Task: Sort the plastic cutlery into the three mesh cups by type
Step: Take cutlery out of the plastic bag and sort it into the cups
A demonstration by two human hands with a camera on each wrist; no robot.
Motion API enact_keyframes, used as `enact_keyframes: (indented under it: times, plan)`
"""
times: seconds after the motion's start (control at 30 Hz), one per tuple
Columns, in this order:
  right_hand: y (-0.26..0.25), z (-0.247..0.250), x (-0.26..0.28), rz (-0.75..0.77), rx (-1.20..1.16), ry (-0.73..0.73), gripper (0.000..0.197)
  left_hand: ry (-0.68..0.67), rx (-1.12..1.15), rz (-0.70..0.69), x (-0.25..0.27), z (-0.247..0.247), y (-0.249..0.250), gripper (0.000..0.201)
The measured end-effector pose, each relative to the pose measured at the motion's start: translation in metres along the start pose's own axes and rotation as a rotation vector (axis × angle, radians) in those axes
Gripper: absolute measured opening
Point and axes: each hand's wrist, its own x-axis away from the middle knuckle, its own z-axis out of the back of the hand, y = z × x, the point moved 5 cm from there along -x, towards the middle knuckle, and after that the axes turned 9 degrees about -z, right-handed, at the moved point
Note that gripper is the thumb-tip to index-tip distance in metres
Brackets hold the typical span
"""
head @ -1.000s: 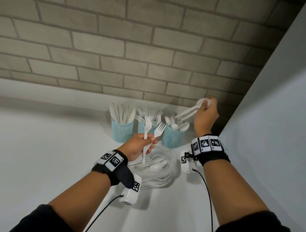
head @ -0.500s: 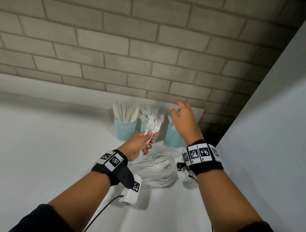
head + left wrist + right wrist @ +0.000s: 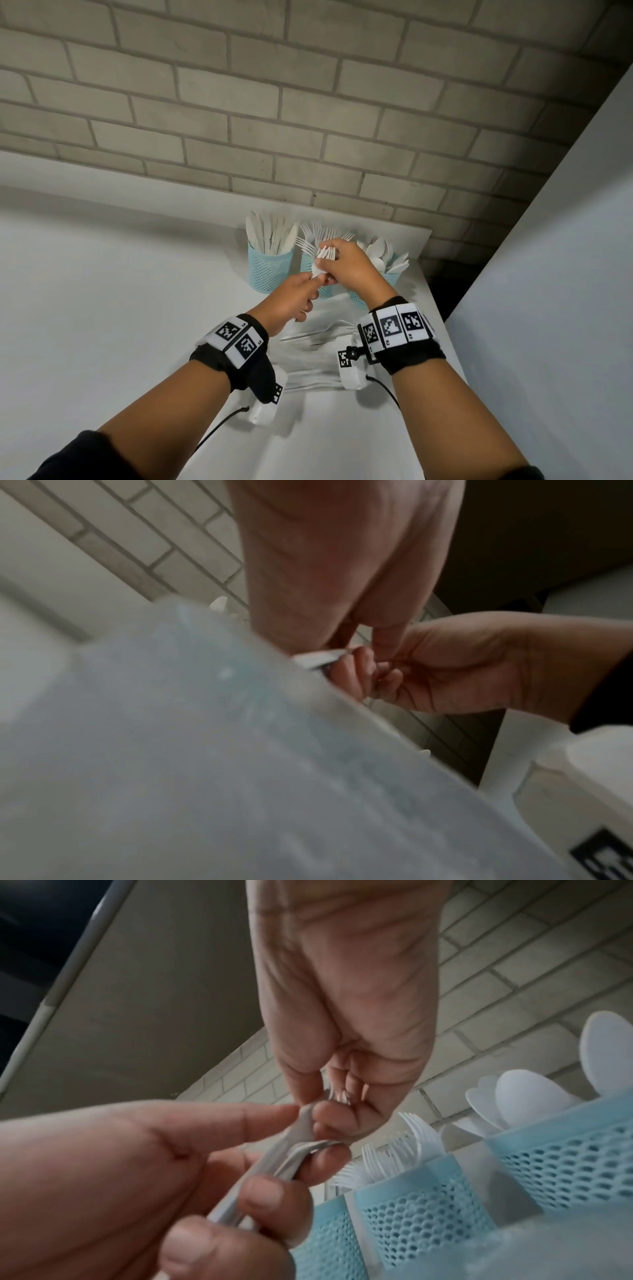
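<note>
Here the white plastic forks (image 3: 324, 255) sit pinched between both our hands, just in front of the middle mesh cup (image 3: 310, 262). Our left hand (image 3: 291, 301) grips the handles; our right hand (image 3: 352, 265) grasps the tined ends.

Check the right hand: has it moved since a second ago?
Yes. The right hand went from above the spoon cup leftward to the fork cup, now gripping the forks with the left hand.
</note>
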Motion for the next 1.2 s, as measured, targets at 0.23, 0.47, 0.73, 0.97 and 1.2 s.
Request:
enact_keyframes:
  times: [0.23,0.47,0.73,0.97,1.2]
  plan:
    - [0.006,0.001,-0.005,0.140,-0.056,0.111,0.027,-0.032,-0.078,-0.078,0.002,0.003,-0.003,0.037]
    - [0.004,-0.013,-0.008,0.135,0.091,-0.087,0.019,0.022,-0.016,-0.051,0.002,0.012,-0.007,0.030]
    - [-0.042,0.023,-0.020,0.187,-0.294,0.393,0.007,0.327,-0.110,-0.020,0.014,0.062,-0.011,0.026]
    - [-0.053,-0.029,-0.031,0.453,0.129,0.454,0.022,-0.033,-0.565,0.038,0.022,0.051,-0.032,0.014]
    - [-0.040,-0.071,-0.045,0.401,0.840,0.202,0.025,-0.089,-0.799,0.096,0.025,0.051,-0.033,0.031]
